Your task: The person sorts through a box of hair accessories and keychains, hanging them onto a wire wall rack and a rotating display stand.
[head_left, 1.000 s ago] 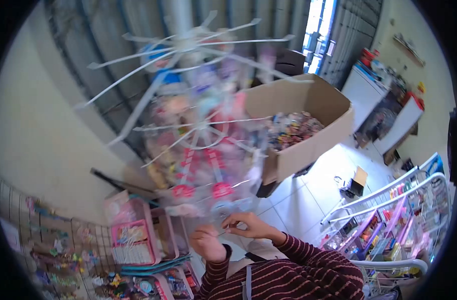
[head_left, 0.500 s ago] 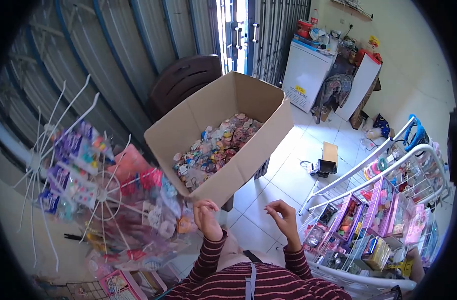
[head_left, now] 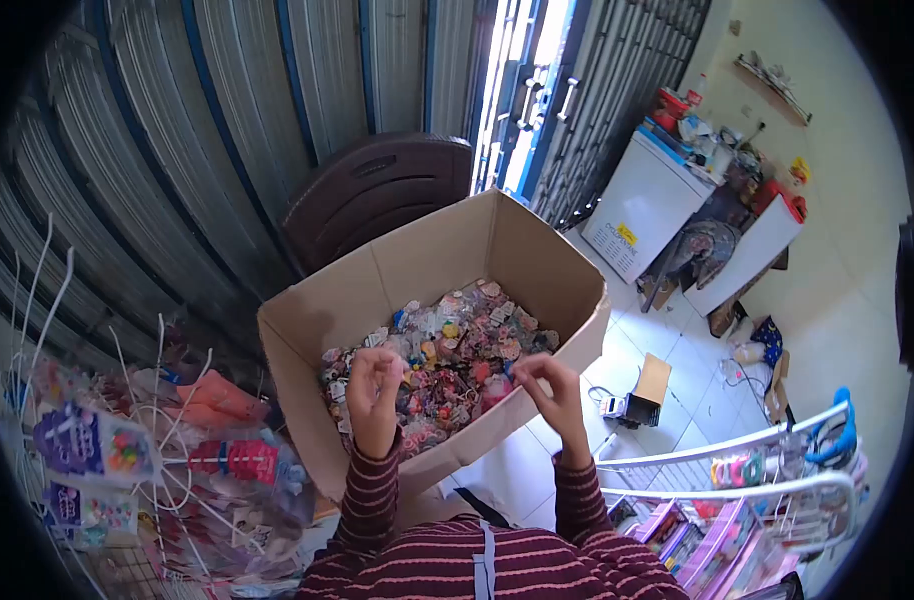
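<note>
A large open cardboard box (head_left: 432,240) stands in front of me, its bottom covered with many small colourful packaged trinkets (head_left: 452,350). My left hand (head_left: 375,395) is over the near left part of the box, fingers bent together; something small and clear may be at the fingertips, too small to make out. My right hand (head_left: 552,395) is at the box's near right wall, thumb and index finger pinched. A small clear or bluish item seems to be at its fingertips, but I cannot make it out.
A brown plastic chair (head_left: 377,190) stands behind the box. Wire racks with hanging packets (head_left: 97,450) are at the left. On the right are a white rack (head_left: 727,470) with baskets, a toy truck (head_left: 632,408) on the floor and a white freezer (head_left: 647,200).
Both hands have moved forward from the box's near edge to over the box. The view has shifted, so the box sits lower and the right rack is further down.
</note>
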